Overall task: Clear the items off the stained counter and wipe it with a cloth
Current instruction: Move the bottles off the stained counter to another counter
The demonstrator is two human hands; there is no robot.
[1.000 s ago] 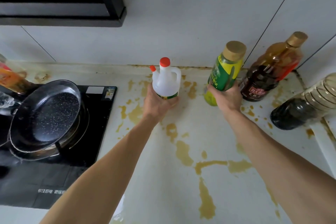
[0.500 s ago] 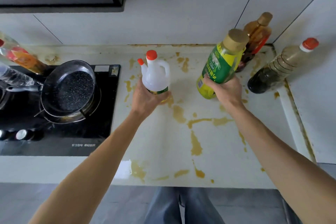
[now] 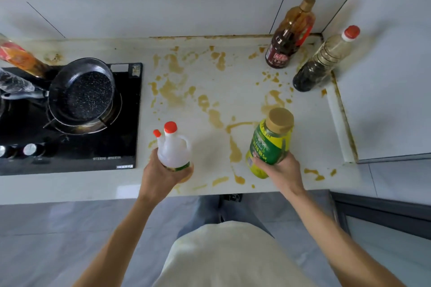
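A white vinegar jug (image 3: pixel 173 149) is clasped in the left hand (image 3: pixel 161 176) and a green oil bottle (image 3: pixel 270 144) in the right hand (image 3: pixel 281 170), both held above the front edge of the stained tabletop (image 3: pixel 210 81). Two dark sauce bottles (image 3: pixel 289 37) are left standing in the back right corner.

The left hand (image 3: pixel 161 173) is covering the base of the white jug (image 3: pixel 173 148), and the right hand (image 3: pixel 281 170) is hiding the green bottle (image 3: pixel 270 144) bottom. At nine o'clock, the frame edge is cutting off two bottles (image 3: pixel 16 70); their labels are blurring.
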